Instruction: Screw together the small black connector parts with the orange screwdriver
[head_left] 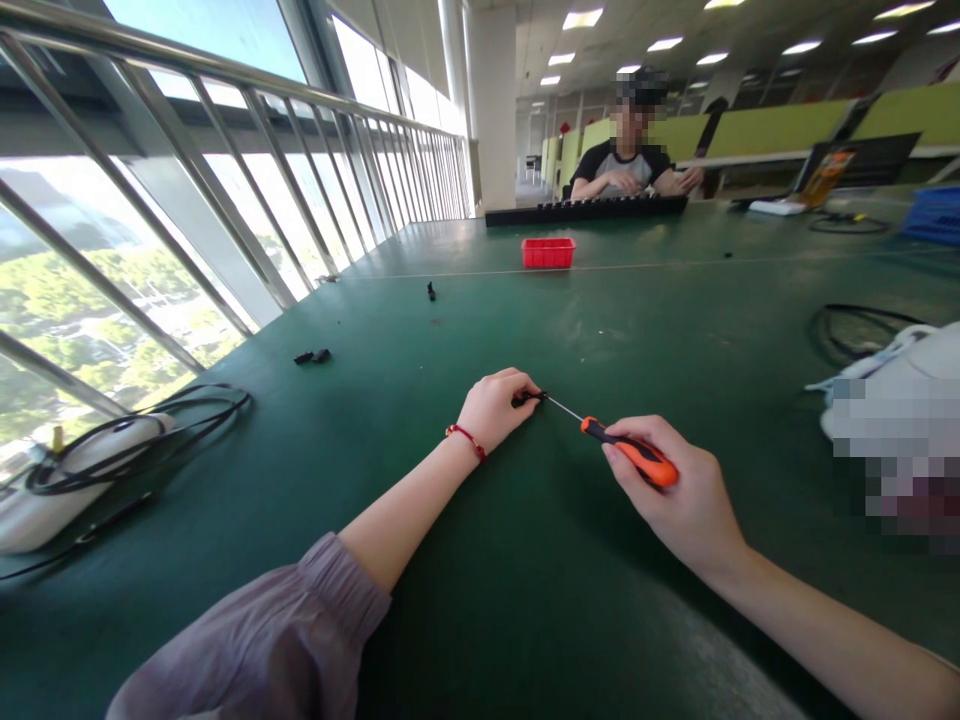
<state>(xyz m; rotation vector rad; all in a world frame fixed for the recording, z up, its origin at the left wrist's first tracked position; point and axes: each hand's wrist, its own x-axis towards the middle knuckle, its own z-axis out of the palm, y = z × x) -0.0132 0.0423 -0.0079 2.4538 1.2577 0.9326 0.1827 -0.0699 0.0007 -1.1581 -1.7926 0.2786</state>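
Note:
Near the middle of the green table (480, 560), my left hand (495, 408) pinches a small black part (528, 398) close to the tabletop. What kind of part it is, I cannot make out. My right hand (686, 490) is wrapped round the orange and black handle of a screwdriver (637, 455). Its thin metal shaft points left and its tip meets the black part at my left fingertips. Whether the tip sits in a screw is too small to tell. A red bracelet (469, 440) circles my left wrist.
Small black pieces (312, 356) and another black piece (431, 291) lie to the left. A red bin (548, 253) stands further back, before a long black strip (585, 211) and a seated person (622, 170). Cables (217, 400) lie left; a white bundle (915, 380) is right.

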